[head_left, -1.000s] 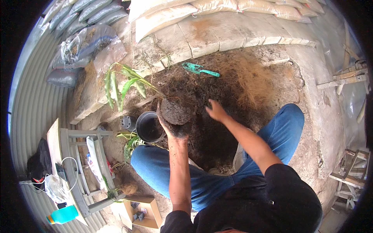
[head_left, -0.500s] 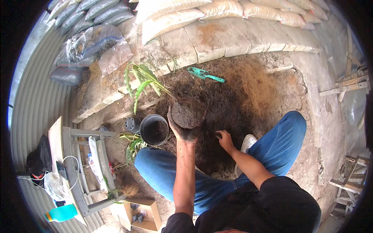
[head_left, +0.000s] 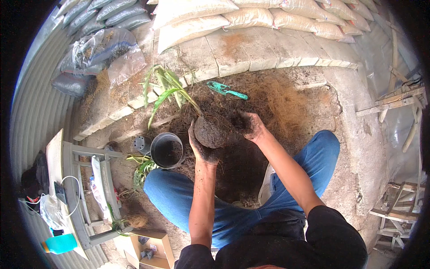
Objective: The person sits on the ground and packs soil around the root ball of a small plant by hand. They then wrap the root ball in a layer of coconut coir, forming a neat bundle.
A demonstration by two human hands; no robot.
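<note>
A leafy plant (head_left: 166, 92) leans to the upper left, its stem rising from a dark root ball (head_left: 210, 132). Cupped round the left and lower side of that root ball is my left hand (head_left: 200, 151), dirty with soil. My right hand (head_left: 255, 129) is just right of it, apart from it, with curled, blackened fingers round what looks like dark soil; the fingertips are hard to make out. Loose dark soil (head_left: 239, 168) lies below both hands. To the left stands a black plastic pot (head_left: 155, 157) with some soil inside. A teal hand trowel (head_left: 227, 90) lies beyond the hands.
A smaller grey pot (head_left: 141, 144) and a second leafy plant (head_left: 144, 169) sit by my left knee. Farther left is a grey bench (head_left: 67, 157); an open cardboard box (head_left: 166, 251) lies near it. Filled sacks (head_left: 248, 18) are stacked beyond a concrete ledge (head_left: 233, 54). Brown fibre (head_left: 284, 101) lies at right.
My right hand has moved up and away from the soil near my foot, to beside the root ball. My left hand still holds the root ball. The whole view has shifted slightly.
</note>
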